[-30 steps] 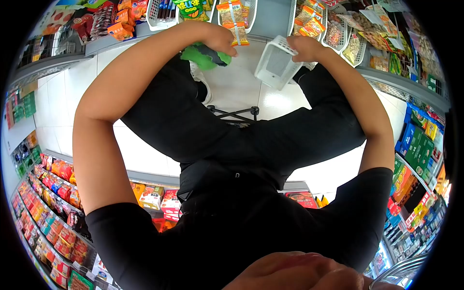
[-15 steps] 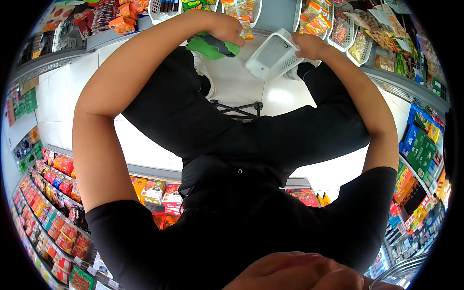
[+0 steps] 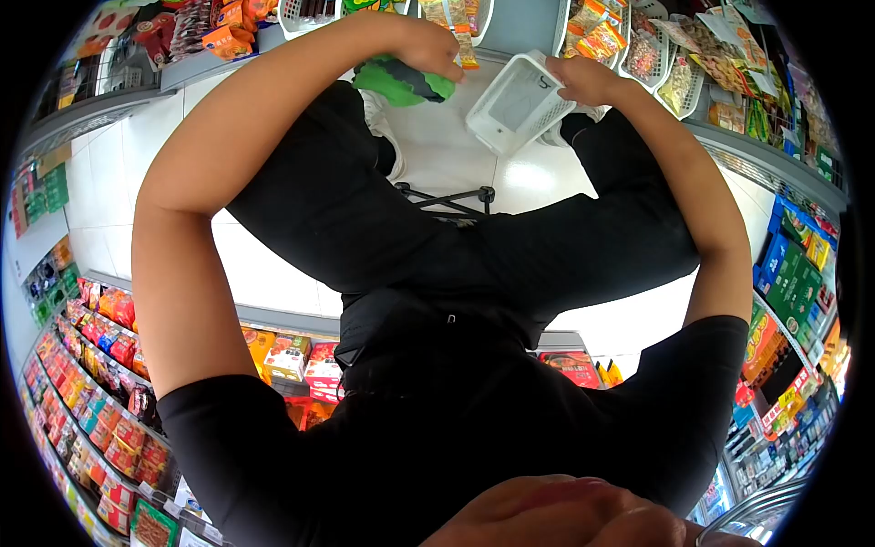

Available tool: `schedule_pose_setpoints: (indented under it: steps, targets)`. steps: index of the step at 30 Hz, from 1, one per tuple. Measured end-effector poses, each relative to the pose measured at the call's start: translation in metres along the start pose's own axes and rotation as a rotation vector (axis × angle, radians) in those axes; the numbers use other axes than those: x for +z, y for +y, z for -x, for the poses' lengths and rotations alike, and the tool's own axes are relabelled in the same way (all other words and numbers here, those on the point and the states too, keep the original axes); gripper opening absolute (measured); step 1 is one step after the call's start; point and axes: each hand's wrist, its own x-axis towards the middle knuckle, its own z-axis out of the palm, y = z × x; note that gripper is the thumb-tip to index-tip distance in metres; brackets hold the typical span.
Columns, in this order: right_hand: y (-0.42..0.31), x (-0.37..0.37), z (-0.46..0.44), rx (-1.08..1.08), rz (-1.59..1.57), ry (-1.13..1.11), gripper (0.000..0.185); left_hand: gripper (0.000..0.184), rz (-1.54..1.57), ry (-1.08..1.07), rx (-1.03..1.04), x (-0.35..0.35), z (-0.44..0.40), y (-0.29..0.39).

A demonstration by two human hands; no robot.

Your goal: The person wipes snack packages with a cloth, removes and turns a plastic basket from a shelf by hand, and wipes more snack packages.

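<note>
My left hand (image 3: 428, 47) is closed on a green and dark grey cloth (image 3: 396, 82), which hangs below the fingers, bunched up, in front of the low shelf. To the right of it, my right hand (image 3: 583, 80) grips the rim of a white plastic basket (image 3: 517, 105) at its upper right corner. The basket is tilted, its opening facing me, and nothing shows inside except a dark mark on its wall. It hangs above the floor near my right shoe. My right fingers are partly hidden by the rim.
White baskets of packaged snacks (image 3: 602, 41) line the shelf edge (image 3: 524, 27) ahead. My legs (image 3: 346, 201) are spread over the white tiled floor (image 3: 533, 178), with a black folding stool frame (image 3: 447, 199) between them. Stocked shelves (image 3: 100, 401) stand behind me at left, and boxes (image 3: 793, 283) at right.
The basket has turned slightly, so its inside faces me more. My left hand and the cloth have shifted a little upward in the view.
</note>
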Motion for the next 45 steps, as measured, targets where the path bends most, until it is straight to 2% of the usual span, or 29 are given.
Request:
schedule_pose_setpoints:
  steps: [5,8,11,20,23,26,29,32,35,36,39,42,45]
  targets:
    - [0.0,-0.001,0.002,-0.004,0.093,0.014,0.033,0.065,0.005,-0.029,-0.024,-0.004,0.002,0.004]
    - [0.003,0.017,-0.005,0.051,0.296,0.022,0.044,0.065,-0.005,-0.054,-0.032,-0.003,0.001,0.004]
    - [0.012,0.028,-0.013,-0.019,0.331,-0.035,0.054,0.065,-0.027,-0.033,-0.013,-0.001,-0.001,0.0]
    - [-0.004,0.002,-0.001,-0.024,0.145,-0.001,0.032,0.064,-0.017,-0.04,-0.028,-0.008,0.006,0.009]
    - [-0.01,0.004,-0.001,-0.101,0.126,0.022,0.03,0.07,0.001,0.016,0.001,-0.002,0.002,0.001]
    - [-0.023,0.0,-0.001,-0.155,0.146,0.052,0.03,0.067,-0.104,-0.103,0.037,0.0,-0.014,-0.009]
    - [-0.031,-0.013,0.005,-0.266,0.245,0.142,0.031,0.066,-0.088,-0.032,0.056,0.001,-0.016,-0.012]
    - [-0.045,-0.028,0.012,-0.22,0.347,0.127,0.031,0.067,-0.071,-0.046,0.036,-0.003,-0.013,-0.006]
    - [-0.033,0.006,0.004,-0.24,0.419,0.09,0.034,0.066,-0.073,-0.038,0.067,-0.002,-0.015,-0.009]
    - [-0.035,0.003,0.002,-0.207,0.47,-0.014,0.038,0.066,-0.073,-0.025,0.068,-0.002,-0.016,-0.01]
    - [-0.033,-0.011,0.009,-0.21,0.41,0.197,0.037,0.065,-0.034,0.008,0.068,-0.001,-0.014,-0.012]
    - [-0.032,-0.023,0.01,-0.187,0.433,0.231,0.035,0.065,0.024,-0.004,0.06,-0.002,-0.01,-0.006]
    - [-0.031,0.003,0.007,-0.263,0.492,0.145,0.035,0.064,-0.039,-0.037,0.043,-0.005,-0.013,-0.008]
